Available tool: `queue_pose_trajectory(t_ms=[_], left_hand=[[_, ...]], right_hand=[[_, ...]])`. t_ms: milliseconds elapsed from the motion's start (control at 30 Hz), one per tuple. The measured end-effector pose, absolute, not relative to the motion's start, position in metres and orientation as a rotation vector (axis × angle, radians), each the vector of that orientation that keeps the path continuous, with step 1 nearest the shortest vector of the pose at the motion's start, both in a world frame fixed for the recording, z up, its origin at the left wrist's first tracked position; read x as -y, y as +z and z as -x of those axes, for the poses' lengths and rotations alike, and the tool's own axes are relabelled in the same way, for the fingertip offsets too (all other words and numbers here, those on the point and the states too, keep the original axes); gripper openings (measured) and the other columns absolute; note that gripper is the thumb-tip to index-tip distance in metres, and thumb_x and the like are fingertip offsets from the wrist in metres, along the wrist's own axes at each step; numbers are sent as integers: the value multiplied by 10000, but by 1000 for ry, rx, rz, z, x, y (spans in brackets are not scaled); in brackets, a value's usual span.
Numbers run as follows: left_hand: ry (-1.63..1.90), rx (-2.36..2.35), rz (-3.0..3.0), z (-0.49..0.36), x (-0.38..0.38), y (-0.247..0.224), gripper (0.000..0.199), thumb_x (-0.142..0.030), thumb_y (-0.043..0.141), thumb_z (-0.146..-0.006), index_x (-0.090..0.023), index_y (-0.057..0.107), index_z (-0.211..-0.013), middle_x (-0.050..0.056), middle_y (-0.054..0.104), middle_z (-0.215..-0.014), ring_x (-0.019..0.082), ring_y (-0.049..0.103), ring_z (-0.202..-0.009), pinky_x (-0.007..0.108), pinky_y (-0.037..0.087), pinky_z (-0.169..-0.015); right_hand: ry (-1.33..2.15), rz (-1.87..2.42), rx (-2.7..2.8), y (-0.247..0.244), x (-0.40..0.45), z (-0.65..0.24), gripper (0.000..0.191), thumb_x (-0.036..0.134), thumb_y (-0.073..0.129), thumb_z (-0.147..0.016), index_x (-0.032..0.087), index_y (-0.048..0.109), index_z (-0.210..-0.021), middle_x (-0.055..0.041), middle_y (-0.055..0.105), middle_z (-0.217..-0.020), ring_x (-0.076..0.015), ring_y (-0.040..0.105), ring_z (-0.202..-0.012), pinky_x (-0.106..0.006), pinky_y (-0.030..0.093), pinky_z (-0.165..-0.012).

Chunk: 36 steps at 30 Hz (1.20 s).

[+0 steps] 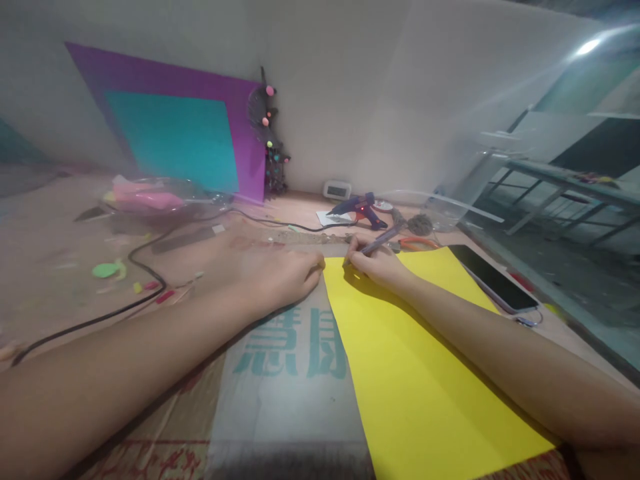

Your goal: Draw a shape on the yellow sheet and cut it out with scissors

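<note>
In the head view, the right hand (375, 261) is grasping a pen (381, 239), its fingers closing around the barrel and its tip end pointing down at the yellow sheet (410, 373), close to the sheet's far edge. The left hand (293, 275) is resting with its fingers curling inward, thumb and forefinger meeting the sheet's far left corner; whether they are pinching the paper or only pressing it, I cannot tell.

The yellow sheet is lying partly over a printed board (290, 417) on the table surface (75, 233), toward its right edge, the right forearm crossing above it. A phone (500, 280) is lying just beside the sheet, nearer the surface's right edge. Beyond the right hand, an orange-handled tool (419, 242) is lying by the sheet's far edge, and a glue gun (369, 211) is lying toward the surface's far edge, near a small white clock (337, 191). A purple panel (173, 77) is leaning at the far edge, left of them, and a dark cord (100, 318) is winding across the surface's left part.
</note>
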State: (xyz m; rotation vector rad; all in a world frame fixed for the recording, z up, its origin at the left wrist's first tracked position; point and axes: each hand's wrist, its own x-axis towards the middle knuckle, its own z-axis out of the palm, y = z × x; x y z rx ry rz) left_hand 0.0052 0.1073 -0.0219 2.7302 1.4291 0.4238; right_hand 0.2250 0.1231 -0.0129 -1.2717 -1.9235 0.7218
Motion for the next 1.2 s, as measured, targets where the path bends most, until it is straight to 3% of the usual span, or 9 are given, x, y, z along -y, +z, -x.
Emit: queue_pose_trajectory(t_ms=[633, 933, 1200], left_hand=[[457, -1388, -2764, -5, -107, -21, 292, -277, 450, -929, -253, 687, -1097, 46, 766, -1023, 260, 714, -888, 338, 482, -698], [474, -1362, -2765, -5, -109, -24, 295, -265, 446, -932, -253, 689, -1098, 41, 764, -1028, 251, 710, -890, 336, 493, -715], [474, -1377, -2751, -5, -109, -25, 294, -274, 457, -932, -250, 693, -1106, 48, 759, -1021, 247, 706, -908, 332, 502, -745]], right_hand=[[790, 1220, 1911, -11, -122, -225, 78, 204, 516, -674, 215, 497, -599, 19, 549, -591, -139, 491, -581, -263, 355, -551], [943, 1157, 1864, -7, -119, -224, 82, 236, 524, -623, 219, 464, -570, 41, 461, -509, -123, 421, -502, -258, 311, -505], [1005, 1161, 1864, -8, -117, -227, 71, 248, 524, -617, 213, 476, -579, 42, 480, -505, -110, 416, -477, -246, 295, -475]])
